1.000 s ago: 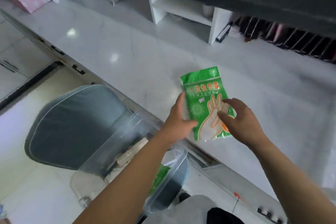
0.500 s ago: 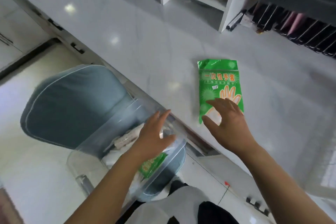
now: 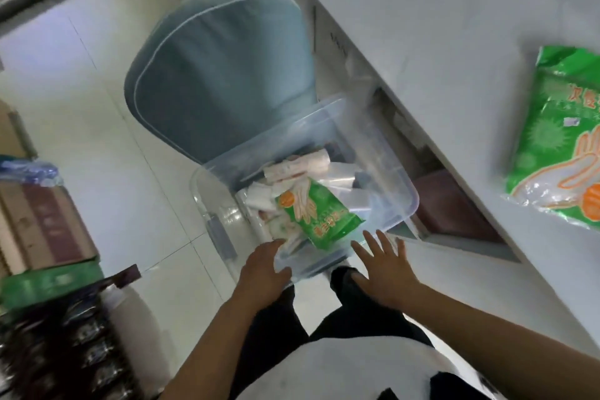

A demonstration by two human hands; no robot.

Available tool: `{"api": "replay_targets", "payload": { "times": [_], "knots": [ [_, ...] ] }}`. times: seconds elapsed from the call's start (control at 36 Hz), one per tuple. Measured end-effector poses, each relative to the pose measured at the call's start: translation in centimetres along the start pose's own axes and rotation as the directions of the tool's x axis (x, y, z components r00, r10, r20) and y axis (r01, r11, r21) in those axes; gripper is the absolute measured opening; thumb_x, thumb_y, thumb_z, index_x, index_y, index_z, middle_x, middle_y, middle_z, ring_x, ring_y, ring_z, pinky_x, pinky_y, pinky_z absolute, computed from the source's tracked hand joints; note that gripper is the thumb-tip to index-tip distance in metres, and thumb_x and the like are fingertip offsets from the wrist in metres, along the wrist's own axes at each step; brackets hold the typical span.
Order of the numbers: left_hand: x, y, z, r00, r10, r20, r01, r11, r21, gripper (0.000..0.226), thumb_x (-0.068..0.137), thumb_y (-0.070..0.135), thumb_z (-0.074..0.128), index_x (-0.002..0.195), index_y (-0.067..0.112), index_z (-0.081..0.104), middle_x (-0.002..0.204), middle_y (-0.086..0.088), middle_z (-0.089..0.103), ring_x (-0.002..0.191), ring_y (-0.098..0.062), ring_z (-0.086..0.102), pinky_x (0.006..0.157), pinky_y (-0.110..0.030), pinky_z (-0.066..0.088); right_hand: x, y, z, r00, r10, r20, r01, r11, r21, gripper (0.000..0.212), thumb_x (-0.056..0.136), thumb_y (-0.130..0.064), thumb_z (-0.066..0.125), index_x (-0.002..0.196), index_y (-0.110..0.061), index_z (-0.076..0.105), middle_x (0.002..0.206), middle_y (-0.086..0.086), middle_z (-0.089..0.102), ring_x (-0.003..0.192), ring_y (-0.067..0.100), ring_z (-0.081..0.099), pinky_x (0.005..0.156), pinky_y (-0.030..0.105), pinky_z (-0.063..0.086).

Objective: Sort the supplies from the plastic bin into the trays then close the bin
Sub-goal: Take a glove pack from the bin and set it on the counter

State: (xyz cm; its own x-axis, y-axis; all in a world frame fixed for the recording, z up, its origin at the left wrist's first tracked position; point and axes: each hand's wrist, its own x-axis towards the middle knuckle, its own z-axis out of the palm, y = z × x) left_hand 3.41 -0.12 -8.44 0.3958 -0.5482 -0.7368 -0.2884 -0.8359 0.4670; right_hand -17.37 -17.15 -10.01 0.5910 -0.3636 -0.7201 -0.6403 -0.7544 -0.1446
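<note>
Head view: both hands at bin

L hand grips near rim of clear plastic bin, fingers curled over the edge. R hand hovers w/ fingers spread. Green glove pack lies in bin just beyond fingers; another green pack on tabletop, well right.

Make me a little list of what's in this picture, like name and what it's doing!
bin: clear plastic bin, open, standing on a blue chair
in the bin: green glove packet on top of white packets
on the counter: second green glove packet, lying flat
left hand: at the bin's near rim, fingertips hidden
right hand: open, fingers spread, near the bin
</note>
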Motion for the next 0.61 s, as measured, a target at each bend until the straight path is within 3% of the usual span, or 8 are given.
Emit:
{"api": "replay_targets", "payload": {
  "times": [0.06,0.11,0.14,0.22,0.39,0.44,0.5,0.61],
  "knots": [
    [1.3,-0.3,0.7,0.999,-0.035,0.022,0.036,0.996,-0.077,0.059,0.089,0.017,0.066,0.145,0.016,0.045,0.139,-0.004,0.049,0.133,-0.026,0.044,0.105,-0.022,0.036,0.3,0.1,1.0,1.0,0.021,-0.024,-0.021,1.0,-0.009,0.071,0.096,-0.059,0.032,0.157,-0.033,0.005,0.167,0.002,-0.004,0.152,0.029,-0.009,0.119,0.058,0.0],
    [3.1,-0.7,1.4,0.996,-0.073,0.052,0.079,0.987,-0.142,0.049,0.087,0.013,0.066,0.134,0.013,0.054,0.116,0.005,0.056,0.123,-0.03,0.053,0.082,-0.003,0.038,0.5,0.0,1.9,0.998,0.031,-0.055,-0.032,0.999,-0.009,0.071,0.096,-0.059,0.032,0.157,-0.033,0.004,0.167,0.002,-0.007,0.152,0.03,-0.012,0.119,0.057,0.0],
    [4.1,-0.9,1.8,0.993,-0.094,0.072,0.106,0.979,-0.175,0.047,0.087,0.015,0.066,0.133,0.015,0.055,0.115,0.005,0.056,0.121,-0.03,0.054,0.078,-0.004,0.038,0.6,-0.1,2.3,0.997,0.035,-0.066,-0.035,0.999,0.006,0.072,0.097,-0.059,0.032,0.157,-0.033,0.004,0.167,0.002,-0.009,0.151,0.03,-0.014,0.12,0.057,-0.001],
    [7.2,-1.6,2.7,0.973,-0.196,0.118,0.22,0.943,-0.25,0.057,0.089,0.025,0.064,0.143,0.022,0.046,0.141,-0.008,0.05,0.124,-0.027,0.052,0.098,-0.03,0.046,0.8,-0.2,3.8,0.994,0.055,-0.099,-0.05,0.997,0.052,0.073,0.096,-0.059,0.033,0.157,-0.034,0.002,0.166,0.002,-0.012,0.15,0.029,-0.02,0.12,0.057,0.001],
    [13.3,-1.5,4.2,0.962,-0.237,0.138,0.27,0.903,-0.334,0.053,0.09,0.024,0.065,0.139,0.014,0.048,0.133,-0.007,0.058,0.123,-0.03,0.055,0.086,-0.026,0.043,1.3,0.3,5.7,0.981,0.076,-0.177,-0.046,0.985,0.167,0.075,0.091,-0.063,0.036,0.156,-0.038,0.008,0.167,-0.003,-0.008,0.151,0.025,-0.017,0.118,0.061,0.01],
    [14.9,-1.0,4.6,0.944,-0.294,0.148,0.33,0.829,-0.452,0.032,0.089,0.022,0.066,0.119,0.012,0.058,0.108,-0.005,0.067,0.101,-0.029,0.063,0.068,-0.025,0.045,1.5,0.3,6.2,0.973,0.093,-0.213,-0.043,0.972,0.229,0.074,0.091,-0.063,0.04,0.155,-0.039,0.012,0.167,-0.004,-0.004,0.152,0.024,-0.014,0.118,0.062,0.012],
    [16.1,-0.6,5.0,0.909,-0.365,0.2,0.409,0.695,-0.592,0.033,0.09,0.022,0.066,0.117,0.004,0.06,0.108,-0.022,0.064,0.075,-0.021,0.058,0.053,-0.024,0.04,1.9,0.1,6.8,0.961,0.119,-0.249,-0.044,0.957,0.288,0.072,0.091,-0.064,0.041,0.154,-0.042,0.014,0.167,-0.007,-0.003,0.152,0.023,-0.013,0.118,0.059,0.011],
    [18.1,0.2,6.1,0.818,-0.433,0.379,0.539,0.346,-0.768,0.023,0.091,0.018,0.066,0.112,0.011,0.062,0.12,-0.014,0.067,0.106,-0.023,0.064,0.085,-0.038,0.056,2.6,-0.6,8.2,0.931,0.171,-0.323,-0.037,0.923,0.382,0.07,0.09,-0.065,0.041,0.152,-0.046,0.014,0.166,-0.011,-0.003,0.152,0.024,-0.012,0.114,0.054,0.009]
  ]
}}
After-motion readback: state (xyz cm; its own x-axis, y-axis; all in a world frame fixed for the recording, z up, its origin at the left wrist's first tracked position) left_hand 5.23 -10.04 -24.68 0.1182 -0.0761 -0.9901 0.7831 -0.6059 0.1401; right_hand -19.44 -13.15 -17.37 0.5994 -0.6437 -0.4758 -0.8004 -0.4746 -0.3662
